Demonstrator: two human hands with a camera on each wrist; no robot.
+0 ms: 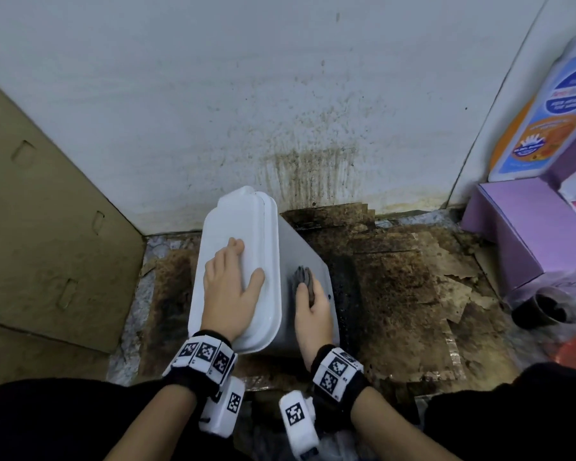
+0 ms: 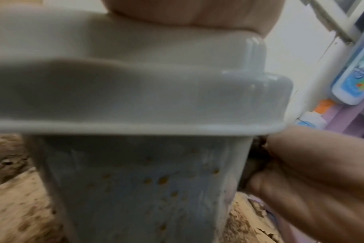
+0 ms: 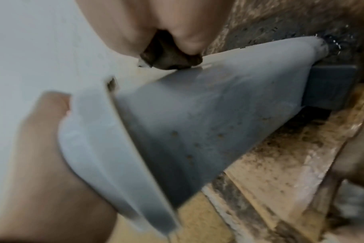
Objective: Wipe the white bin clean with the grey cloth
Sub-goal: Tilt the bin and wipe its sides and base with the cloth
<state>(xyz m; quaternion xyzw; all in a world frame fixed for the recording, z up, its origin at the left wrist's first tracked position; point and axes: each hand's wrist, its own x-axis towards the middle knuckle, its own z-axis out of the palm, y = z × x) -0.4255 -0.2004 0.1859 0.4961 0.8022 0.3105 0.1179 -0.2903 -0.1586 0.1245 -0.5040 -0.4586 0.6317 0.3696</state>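
Observation:
The white bin [image 1: 300, 257] stands tilted on a stained floor near the wall, lid [image 1: 236, 224] closed. My left hand [image 1: 230, 277] lies flat on the lid with fingers spread. Against the bin's right side wall, my right hand [image 1: 313, 304] holds the bunched grey cloth [image 1: 302, 277]. In the right wrist view the cloth [image 3: 166, 55] is pinched between thumb and fingers against the bin wall [image 3: 197, 115], which carries small brown specks. The left wrist view shows the lid's rim [image 2: 135, 98], the speckled wall [image 2: 145, 189] below it, and my right hand [image 2: 312, 180] at the right.
Dirty, peeling brown cardboard [image 1: 396, 287] covers the floor. A stained white wall [image 1: 280, 111] rises behind the bin. A cardboard panel [image 1: 47, 211] leans at the left. At the right stand a purple box [image 1: 512, 234], a detergent pack [image 1: 552, 111] and a dark cup [image 1: 542, 307].

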